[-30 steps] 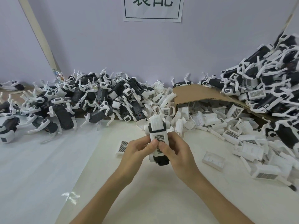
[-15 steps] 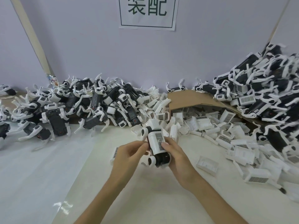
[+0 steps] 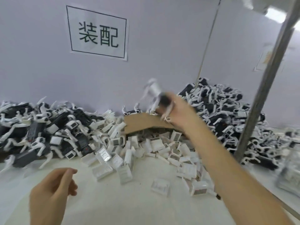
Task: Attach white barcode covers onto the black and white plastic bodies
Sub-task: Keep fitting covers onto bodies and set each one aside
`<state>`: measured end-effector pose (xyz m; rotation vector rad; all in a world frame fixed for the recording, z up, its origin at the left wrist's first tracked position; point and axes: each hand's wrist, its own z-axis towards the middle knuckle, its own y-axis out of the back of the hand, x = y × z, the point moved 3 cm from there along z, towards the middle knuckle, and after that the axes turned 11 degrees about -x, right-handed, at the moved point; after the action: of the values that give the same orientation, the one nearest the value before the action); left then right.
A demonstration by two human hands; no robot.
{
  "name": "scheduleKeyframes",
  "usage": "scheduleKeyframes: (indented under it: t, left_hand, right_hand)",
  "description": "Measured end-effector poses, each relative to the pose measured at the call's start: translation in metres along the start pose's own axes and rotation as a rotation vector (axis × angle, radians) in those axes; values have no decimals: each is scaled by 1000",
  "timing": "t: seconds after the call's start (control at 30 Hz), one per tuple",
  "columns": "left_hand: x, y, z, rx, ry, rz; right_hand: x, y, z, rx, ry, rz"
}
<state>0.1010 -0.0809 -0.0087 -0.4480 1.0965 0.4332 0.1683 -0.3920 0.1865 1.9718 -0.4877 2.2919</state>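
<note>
**Plastic body raised in the right hand, left hand empty**

Plastic body (image 3: 155, 96), black with white limbs, was blurred in the head view and sat at the fingertips of the right hand (image 3: 177, 111), which was stretched up and forward, well above the table (image 3: 105, 205). The fingers seemed curled round the dark end of the piece, with the white parts sticking out up and to the left of the hand; the blur hid whether a barcode cover was on it. The left hand (image 3: 53, 194) hung low and near the camera, well apart from the right, loosely half-curled with nothing in it.

Between the two hands, and further from the camera than the left one, lay a scatter of loose white barcode covers (image 3: 146, 153) on the table. Beyond those, below the right hand, a cardboard flap (image 3: 142, 122) rested on the covers. A heap of black and white bodies (image 3: 40, 127) lay past the left hand, and a second heap (image 3: 227, 114) rose behind the right forearm. A paper sign (image 3: 98, 32) hung on the wall above.
</note>
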Motion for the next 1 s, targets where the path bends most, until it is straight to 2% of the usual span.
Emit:
scheduleKeyframes:
  t: [0.07,0.1,0.13,0.17,0.23,0.33,0.4,0.5,0.57,0.63,0.8,0.9,1.0]
  left_hand:
    - [-3,-1,-5,27,-41,24]
    - [-4,-2,-6,39,-60,40]
    - [-6,-2,-7,46,-73,54]
    - [-6,-3,-6,51,-78,59]
    - [-5,-3,-6,59,-85,58]
    - [-2,-3,-5,50,-76,88]
    - [0,-2,-3,26,-61,138]
    - [7,0,2,20,10,269]
    - [16,4,6,7,113,340]
    - [22,5,8,20,271,254]
    - [21,4,11,69,463,17]
    - [18,5,11,97,523,-47]
    - [17,16,19,-52,472,-16]
  right_hand:
    - [69,28,30,-407,294,-338]
    - [94,36,38,-561,387,-495]
    - [109,40,45,-638,446,-577]
    - [114,38,51,-641,492,-595]
    - [93,23,45,-543,587,-570]
    - [5,9,12,-410,668,-600]
    - [-73,8,-10,-316,546,-692]
    - [-166,16,-29,-185,294,-1048]
    - [-204,22,-38,-69,260,-1181]
    - [-216,20,-40,-5,302,-1166]
    - [-219,11,-45,31,337,-1056]
    - [-207,13,-48,-104,517,-823]
    - [-191,16,-56,-230,606,-767]
